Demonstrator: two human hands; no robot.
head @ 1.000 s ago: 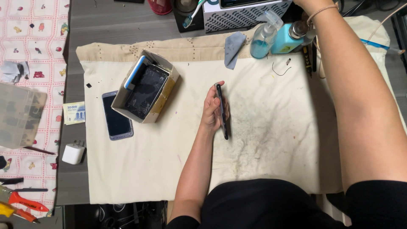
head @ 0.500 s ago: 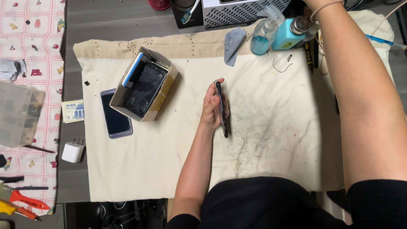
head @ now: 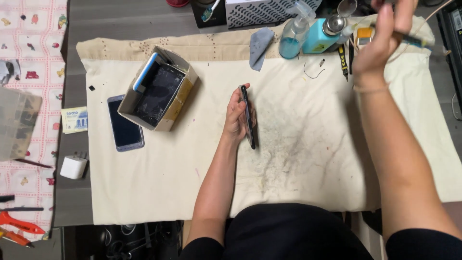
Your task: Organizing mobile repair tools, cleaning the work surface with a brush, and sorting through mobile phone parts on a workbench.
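Stained cloth (head: pixel 298 159) covers the table; left hand (head: pixel 237 115) grips a dark phone (head: pixel 248 117) on edge mid-cloth, unopened; right hand (head: pixel 382 41), far corner, pinches a thin tool (head: pixel 414 41)

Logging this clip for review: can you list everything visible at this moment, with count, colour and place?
Cloth: 1, cream, stained, covers the table.
Phone on edge: 1, black, mid-cloth, in the left hand.
Cardboard box: 1, tan, upper left of cloth, holds dark phones.
Flat phone: 1, blue-black, beside the box.
Spray bottle: 1, clear blue, top edge.
Pump dispenser: 1, teal, right of the spray bottle.
Grey rag: 1, top edge.
Charger plug: 1, white, left of cloth.
Orange pliers: 1, bottom left.
Left hand: grips the phone on edge.
Right hand: raised top right, holding a thin tool; blurred.
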